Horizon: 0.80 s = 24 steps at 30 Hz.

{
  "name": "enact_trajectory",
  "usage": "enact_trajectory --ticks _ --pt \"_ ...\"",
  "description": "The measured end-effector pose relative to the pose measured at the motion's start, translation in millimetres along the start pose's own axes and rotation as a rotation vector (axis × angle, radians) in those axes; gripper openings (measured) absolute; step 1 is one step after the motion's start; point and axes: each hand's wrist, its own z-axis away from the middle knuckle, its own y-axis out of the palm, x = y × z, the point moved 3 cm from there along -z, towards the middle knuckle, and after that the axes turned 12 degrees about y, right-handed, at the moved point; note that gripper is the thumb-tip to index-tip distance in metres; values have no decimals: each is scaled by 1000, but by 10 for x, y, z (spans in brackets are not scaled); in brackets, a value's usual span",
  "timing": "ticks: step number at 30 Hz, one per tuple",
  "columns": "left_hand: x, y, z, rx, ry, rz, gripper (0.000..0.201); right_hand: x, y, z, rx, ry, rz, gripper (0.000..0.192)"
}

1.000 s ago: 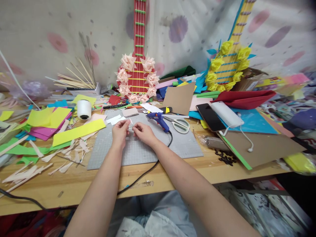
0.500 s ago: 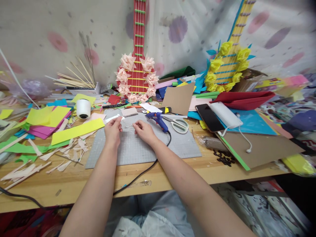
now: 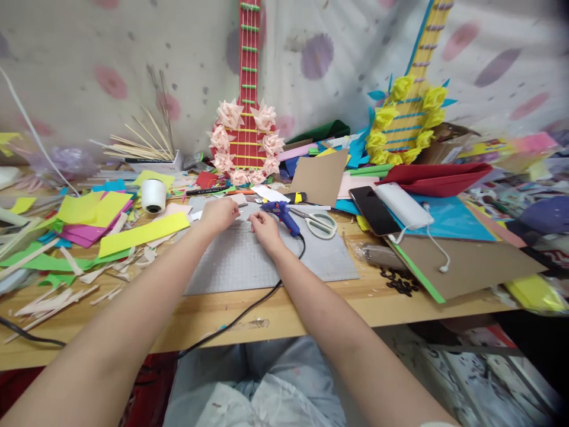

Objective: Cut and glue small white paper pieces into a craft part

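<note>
Both hands are over the grey cutting mat point(image 3: 249, 270), close together with a small gap between the fingertips. My left hand point(image 3: 221, 214) is closed in a pinch, its fingers bent toward the right; what it pinches is too small to make out. My right hand point(image 3: 265, 230) also has thumb and fingers pressed together, and anything between them is too thin to name. Just beyond it lies a blue glue gun point(image 3: 287, 220), its black cord curving under my right forearm. Scissors point(image 3: 323, 226) with pale handles lie to the right of the glue gun.
A red paper guitar point(image 3: 247, 142) with pink flowers stands at the back, a yellow one point(image 3: 411, 121) to its right. A white cylinder point(image 3: 153, 196), yellow strip point(image 3: 144, 234) and paper scraps lie left. A phone point(image 3: 376, 210) and power bank point(image 3: 404, 206) lie right.
My left hand has moved right and slightly away from me, nearer my right hand. My right hand has shifted slightly right. The view has tilted a little.
</note>
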Motion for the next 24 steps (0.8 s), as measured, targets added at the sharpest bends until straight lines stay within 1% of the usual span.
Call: enact_trajectory --ticks 4,8,10,13,16,19,22,24 --pt "5 156 -51 14 -15 11 27 10 -3 6 9 -6 -22 15" --pt "58 178 -41 -31 -35 76 30 19 4 19 23 -12 21 16" --pt "99 148 -14 -91 -64 118 28 26 5 24 26 -9 35 17" --pt "200 76 59 -237 -168 224 22 33 8 31 33 6 45 16" --pt "357 42 161 -342 -316 394 20 31 9 37 30 7 47 16" --pt "520 51 263 -386 -370 631 19 26 12 43 24 -13 56 16" --pt "656 49 386 -447 -455 909 8 25 22 51 38 -20 66 17" --pt "706 25 479 -509 -518 1077 5 31 29 59 41 -21 75 17"
